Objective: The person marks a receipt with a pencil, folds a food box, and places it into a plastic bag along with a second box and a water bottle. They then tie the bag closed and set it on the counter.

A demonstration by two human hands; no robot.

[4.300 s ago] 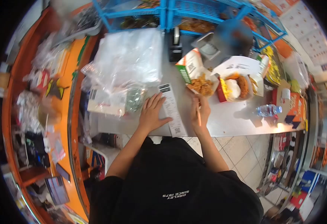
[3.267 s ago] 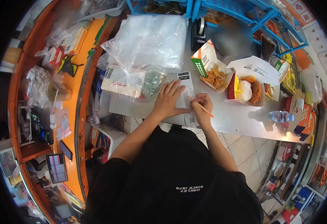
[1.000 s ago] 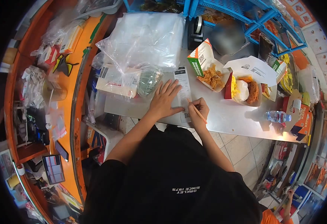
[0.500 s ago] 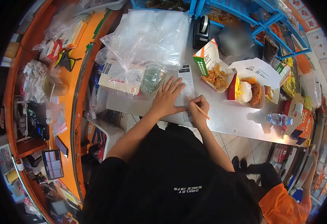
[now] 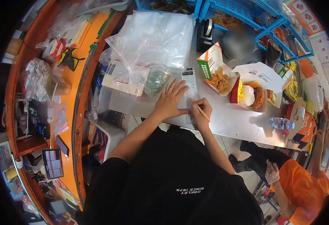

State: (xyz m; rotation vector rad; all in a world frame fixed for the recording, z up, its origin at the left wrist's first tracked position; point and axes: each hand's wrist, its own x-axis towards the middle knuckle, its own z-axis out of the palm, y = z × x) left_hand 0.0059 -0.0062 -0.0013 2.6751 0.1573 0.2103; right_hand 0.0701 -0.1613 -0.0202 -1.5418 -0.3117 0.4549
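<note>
A long printed paper slip lies on the metal table. My left hand rests on the slip's left side, palm down with fingers spread. In my right hand is an orange pen, its tip on the slip. Left of my left hand sits a plastic bag with a printed box and a green wrapped item inside. Farther right stand an open box of fried pieces and an open box with rice and fried food.
Clear plastic bags are stacked behind the slip, near a tape dispenser and blue baskets. A water bottle lies at the right. A person in orange, one hand gloved, is at the lower right.
The co-worker in orange has come further into view, and a gloved hand now shows. The view has shifted slightly. My hands keep nearly the same pose on the slip.
</note>
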